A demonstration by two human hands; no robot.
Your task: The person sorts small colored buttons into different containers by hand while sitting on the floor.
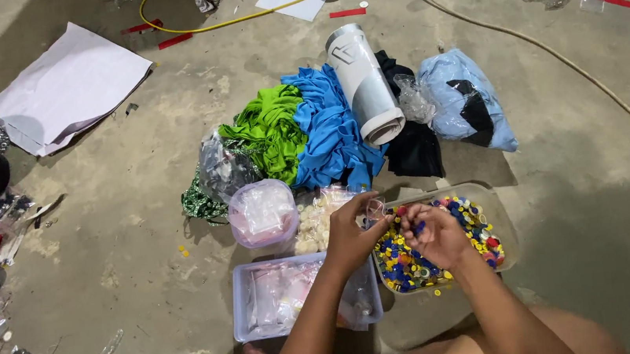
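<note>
Hands [392,231] over bead tray [497,215]

A tray of small caps [486,217] sits low and right of the middle of the frame. A flat box [266,301] lies just left of it. A round tub [261,212] sits above the box. A pile of clothes [310,130] lies higher up, in the middle, with a roll [364,84] on it. Papers [67,86] lie at the upper left.
</note>
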